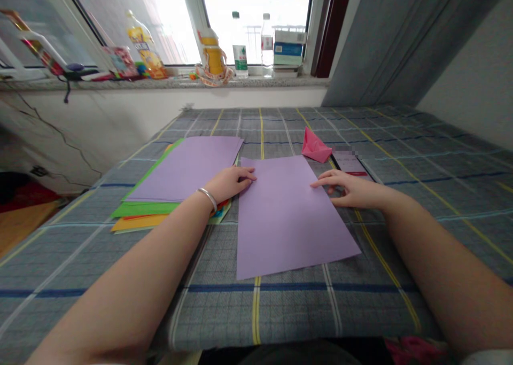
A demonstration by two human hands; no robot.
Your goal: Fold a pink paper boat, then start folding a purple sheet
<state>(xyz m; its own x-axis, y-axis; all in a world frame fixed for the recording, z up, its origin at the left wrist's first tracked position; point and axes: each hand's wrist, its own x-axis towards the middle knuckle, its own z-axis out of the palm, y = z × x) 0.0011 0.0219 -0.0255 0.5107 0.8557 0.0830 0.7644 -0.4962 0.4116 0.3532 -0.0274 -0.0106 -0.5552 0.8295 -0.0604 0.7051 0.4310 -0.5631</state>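
Observation:
A flat sheet of purple paper (288,220) lies in front of me on the checked cloth. Along its left edge rests my left hand (231,183), palm down with fingers stretched onto the paper and a silver bangle on the wrist. My right hand (340,188) is at the right edge, fingers apart, the fingertips touching or just over the sheet. To the left is a stack of coloured paper (188,167), purple on top with green and orange sheets showing below. A folded pink paper piece (316,146) stands beyond the sheet's far right corner.
A phone (352,164) lies behind my right hand, its screen lit. The grey checked cloth (441,194) covers the table. On the windowsill (176,83) stand an orange drink bottle (146,49), a yellow bottle (214,55), clear bottles and stacked boxes (287,52).

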